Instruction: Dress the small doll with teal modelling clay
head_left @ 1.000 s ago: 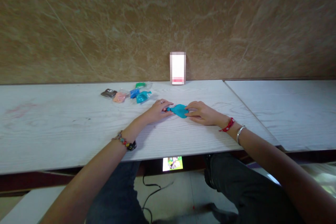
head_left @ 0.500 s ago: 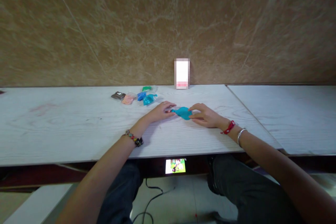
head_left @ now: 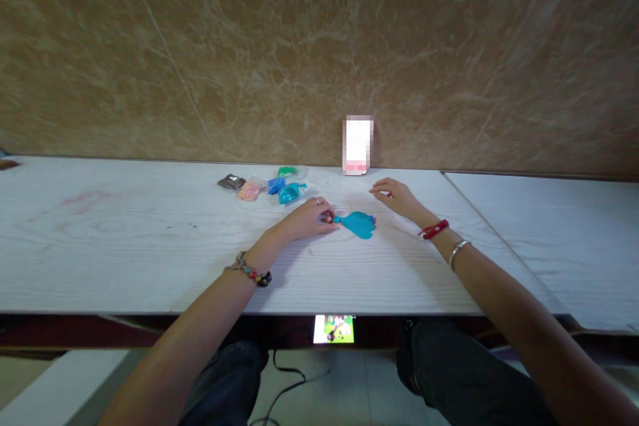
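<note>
A flat, fan-shaped piece of turquoise modelling clay [head_left: 358, 224] lies on the white table, its narrow, knobbed end toward the left. My left hand [head_left: 314, 217] rests at that narrow end with its fingers closed on it. At the wide end, small purplish-blue bits show along the right edge. Up and to the right of the clay, my right hand [head_left: 399, 198] is apart from it, fingers stretched out and slightly parted, with nothing visible in them.
Several small bags of coloured clay lie behind my left hand, among them a turquoise bag [head_left: 292, 193], a pink bag [head_left: 251, 190] and a dark bag [head_left: 231, 182]. A blurred phone [head_left: 357, 145] leans on the tiled wall. A lit screen [head_left: 333, 329] shows below the table edge.
My right hand has let go of the clay's wide end and moved up and right. That end is now uncovered, showing a scalloped edge. My left hand stays at the narrow end.
</note>
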### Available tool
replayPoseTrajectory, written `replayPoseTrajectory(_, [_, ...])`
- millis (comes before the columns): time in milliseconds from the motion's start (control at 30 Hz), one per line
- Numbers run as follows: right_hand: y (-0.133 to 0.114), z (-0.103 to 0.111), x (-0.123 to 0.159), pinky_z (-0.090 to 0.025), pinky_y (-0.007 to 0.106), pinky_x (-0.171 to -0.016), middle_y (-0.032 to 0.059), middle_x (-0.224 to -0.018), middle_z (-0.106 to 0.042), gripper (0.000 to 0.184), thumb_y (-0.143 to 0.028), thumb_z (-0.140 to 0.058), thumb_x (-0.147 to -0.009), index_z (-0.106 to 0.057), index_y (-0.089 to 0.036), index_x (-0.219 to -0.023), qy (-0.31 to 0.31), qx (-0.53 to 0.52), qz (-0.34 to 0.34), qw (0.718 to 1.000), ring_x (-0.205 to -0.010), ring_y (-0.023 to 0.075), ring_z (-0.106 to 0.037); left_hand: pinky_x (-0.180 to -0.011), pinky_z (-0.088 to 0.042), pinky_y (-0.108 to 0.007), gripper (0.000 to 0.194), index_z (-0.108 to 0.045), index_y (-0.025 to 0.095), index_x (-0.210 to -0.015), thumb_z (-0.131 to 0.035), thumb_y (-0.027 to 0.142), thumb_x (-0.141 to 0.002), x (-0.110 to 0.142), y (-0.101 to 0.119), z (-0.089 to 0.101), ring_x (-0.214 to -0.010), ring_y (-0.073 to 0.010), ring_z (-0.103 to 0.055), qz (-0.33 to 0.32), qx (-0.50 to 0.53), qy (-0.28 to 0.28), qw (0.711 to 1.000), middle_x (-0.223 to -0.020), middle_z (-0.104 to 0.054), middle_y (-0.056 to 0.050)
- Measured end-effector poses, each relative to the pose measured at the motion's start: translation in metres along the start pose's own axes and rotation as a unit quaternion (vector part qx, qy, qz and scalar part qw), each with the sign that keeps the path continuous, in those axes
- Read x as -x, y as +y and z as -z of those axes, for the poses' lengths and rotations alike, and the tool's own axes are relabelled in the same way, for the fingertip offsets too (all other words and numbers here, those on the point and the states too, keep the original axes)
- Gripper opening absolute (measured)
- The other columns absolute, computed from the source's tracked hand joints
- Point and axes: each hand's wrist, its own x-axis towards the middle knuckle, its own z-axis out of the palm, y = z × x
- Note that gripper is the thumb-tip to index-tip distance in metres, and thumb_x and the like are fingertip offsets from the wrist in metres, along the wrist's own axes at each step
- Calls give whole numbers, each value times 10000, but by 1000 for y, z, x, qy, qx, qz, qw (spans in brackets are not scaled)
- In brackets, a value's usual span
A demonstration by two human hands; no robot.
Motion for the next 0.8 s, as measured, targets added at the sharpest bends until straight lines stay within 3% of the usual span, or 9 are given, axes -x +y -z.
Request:
replayPoseTrajectory(300, [-3,-5,7,-514,286,-625,73,-937,-658,202,-196,-507,-796,-703,-203,-843,6,-43,6,999,-816,171,-613,-701,-442,-286,213,-572,167,-828,-577,372,-770,-1,3,-5,-766,-159,-519,33,-11,15,999,-839,-529,-33])
replayPoseTrajectory(433, [-26,-10,11,-471,381,-849,94,-1029,-625,212,-261,-552,-798,-689,-201,-950,-21,-11,84,996,-958,203,-574,-694,-449,-282,200,-568,163,-821,-575,358,-777,-2,6,-5,-766,-154,-523,30,-10,18,999,-866,-523,-38])
replayPoseTrajectory(533, [-43,-18,15,-422,437,-907,121,-1134,-577,293,-304,-586,-787,-657,-194,-1049,-58,22,118,991,-1077,244,-508,-686,-450,-283,221,-567,153,-820,-578,369,-777,-3,6,-5,-769,-157,-522,19,-16,29,999,-874,-526,-50])
replayPoseTrajectory(800, [-52,-20,17,-401,466,-918,97,-1173,-557,336,-342,-627,-753,-636,-256,-1077,-53,10,92,994,-1109,261,-482,-772,-443,-328,186,-555,161,-832,-545,345,-802,-4,11,1,-863,-189,-521,-13,-72,61,995,-906,-552,-68])
